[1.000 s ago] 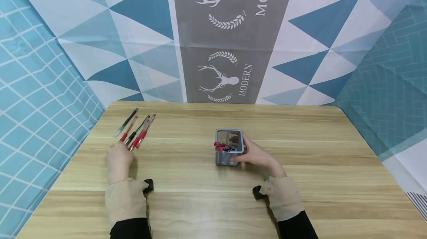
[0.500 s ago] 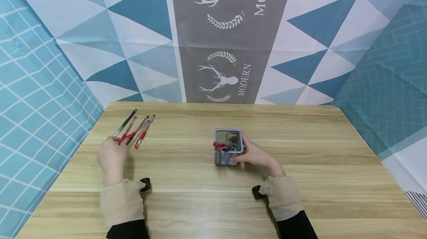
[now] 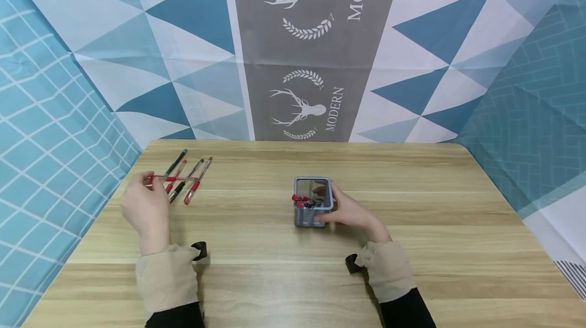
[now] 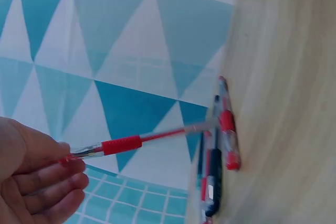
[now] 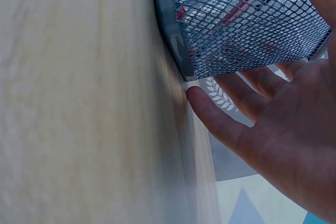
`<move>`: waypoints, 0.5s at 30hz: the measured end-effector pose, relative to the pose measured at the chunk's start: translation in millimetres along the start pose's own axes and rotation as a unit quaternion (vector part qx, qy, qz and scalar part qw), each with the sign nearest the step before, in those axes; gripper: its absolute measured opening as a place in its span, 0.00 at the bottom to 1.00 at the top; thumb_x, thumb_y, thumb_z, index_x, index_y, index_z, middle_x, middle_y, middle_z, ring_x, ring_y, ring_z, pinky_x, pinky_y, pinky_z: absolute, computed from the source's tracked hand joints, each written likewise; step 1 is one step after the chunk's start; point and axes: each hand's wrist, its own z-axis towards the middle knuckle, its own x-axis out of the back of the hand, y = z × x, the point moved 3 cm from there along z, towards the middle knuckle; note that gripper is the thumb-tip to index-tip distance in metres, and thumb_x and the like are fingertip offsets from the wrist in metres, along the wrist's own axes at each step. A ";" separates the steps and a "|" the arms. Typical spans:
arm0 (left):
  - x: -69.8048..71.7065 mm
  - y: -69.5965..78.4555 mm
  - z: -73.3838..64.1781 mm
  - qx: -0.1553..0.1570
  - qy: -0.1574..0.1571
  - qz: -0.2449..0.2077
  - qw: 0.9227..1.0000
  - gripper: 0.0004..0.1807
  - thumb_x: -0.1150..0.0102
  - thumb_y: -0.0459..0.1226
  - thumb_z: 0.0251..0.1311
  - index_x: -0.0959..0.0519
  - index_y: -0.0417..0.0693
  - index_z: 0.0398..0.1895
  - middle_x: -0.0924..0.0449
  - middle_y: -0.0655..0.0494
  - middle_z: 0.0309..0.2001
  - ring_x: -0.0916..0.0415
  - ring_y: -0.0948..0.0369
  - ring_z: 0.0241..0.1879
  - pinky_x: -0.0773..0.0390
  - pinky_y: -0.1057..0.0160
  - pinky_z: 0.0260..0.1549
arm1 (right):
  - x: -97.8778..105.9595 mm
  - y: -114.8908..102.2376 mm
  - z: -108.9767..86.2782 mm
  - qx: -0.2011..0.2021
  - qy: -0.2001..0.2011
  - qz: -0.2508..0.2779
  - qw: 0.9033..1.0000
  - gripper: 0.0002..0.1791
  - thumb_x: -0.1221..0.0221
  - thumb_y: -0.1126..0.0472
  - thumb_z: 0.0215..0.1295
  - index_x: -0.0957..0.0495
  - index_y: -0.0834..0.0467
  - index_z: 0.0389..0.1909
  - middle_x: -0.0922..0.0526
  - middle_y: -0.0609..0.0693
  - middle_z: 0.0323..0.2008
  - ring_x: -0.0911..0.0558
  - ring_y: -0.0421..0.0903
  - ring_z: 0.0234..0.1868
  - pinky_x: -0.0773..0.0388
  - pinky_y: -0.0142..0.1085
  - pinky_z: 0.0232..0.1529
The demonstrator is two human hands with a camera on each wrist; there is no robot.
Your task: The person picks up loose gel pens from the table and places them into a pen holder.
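My left hand (image 3: 147,208) is raised at the far left of the table and pinches a red gel pen (image 4: 122,145) by one end. The pen points right, above several pens on the wood. Among these lie a black pen (image 3: 176,191), a red pen (image 3: 192,191) and a green-ended pen (image 3: 176,162). Near the middle, my right hand (image 3: 356,211) grips the side of a grey mesh pen holder (image 3: 312,218), thumb in front and fingers behind it. Red and dark pen ends (image 3: 300,198) show inside the holder, which stands upright.
A light wooden table (image 3: 274,272) carries everything. Patterned cloth (image 3: 201,94) rises behind its back edge, and blue gridded cloth (image 3: 46,165) runs along the left side.
My left hand has drawn a red pen up from the group and moved left and slightly away from me, and the pen has turned nearly crosswise. My right hand and the holder stay put.
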 end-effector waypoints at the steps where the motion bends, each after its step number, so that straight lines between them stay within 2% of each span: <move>1: 1.5 2.2 -0.2 -0.002 0.008 -0.004 1.000 0.15 0.53 0.35 0.61 0.24 0.37 0.47 0.20 0.39 0.43 0.24 0.44 0.39 0.33 0.47 0.42 | 0.2 0.0 0.1 0.000 0.001 -0.004 1.000 0.48 0.33 0.63 0.48 0.52 0.53 0.66 0.35 0.60 0.60 0.34 0.54 0.60 0.38 0.50 0.60; 4: 6.3 10.2 -2.2 -0.017 0.036 -0.011 0.999 0.16 0.54 0.37 0.62 0.23 0.39 0.47 0.20 0.41 0.43 0.23 0.45 0.39 0.33 0.47 0.42 | 0.6 0.5 0.3 -0.003 0.004 -0.010 1.000 0.48 0.33 0.63 0.48 0.51 0.53 0.66 0.35 0.59 0.60 0.34 0.54 0.60 0.38 0.49 0.60; 8: 12.4 25.5 -7.2 -0.060 0.073 -0.011 0.995 0.15 0.54 0.37 0.62 0.22 0.38 0.45 0.20 0.41 0.41 0.24 0.46 0.37 0.30 0.47 0.38 | 0.5 1.0 0.4 -0.005 0.003 -0.009 1.000 0.47 0.33 0.63 0.48 0.51 0.52 0.66 0.35 0.59 0.60 0.34 0.53 0.60 0.38 0.49 0.60; 15: 13.7 49.4 -16.0 -0.140 0.092 -0.013 0.986 0.13 0.51 0.35 0.61 0.21 0.35 0.42 0.20 0.40 0.37 0.23 0.46 0.34 0.28 0.49 0.32 | -0.2 0.6 0.6 -0.003 -0.001 0.000 1.000 0.47 0.33 0.64 0.48 0.52 0.52 0.66 0.34 0.59 0.59 0.33 0.53 0.60 0.39 0.50 0.61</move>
